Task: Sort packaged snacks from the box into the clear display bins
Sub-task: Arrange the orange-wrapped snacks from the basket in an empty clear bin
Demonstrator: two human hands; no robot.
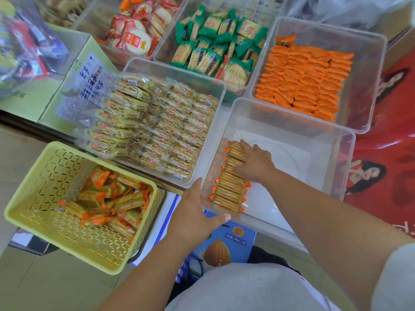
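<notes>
You wear a light grey shirt [247, 290]. Its short sleeve [395, 277] shows on your right arm [325, 212]. Both your forearms [152, 265] are bare to the wrist.

clear bins [292, 122] 5 (others cut off at top) | yellow basket [45, 176] 1 | hands [256, 164] 2
</notes>
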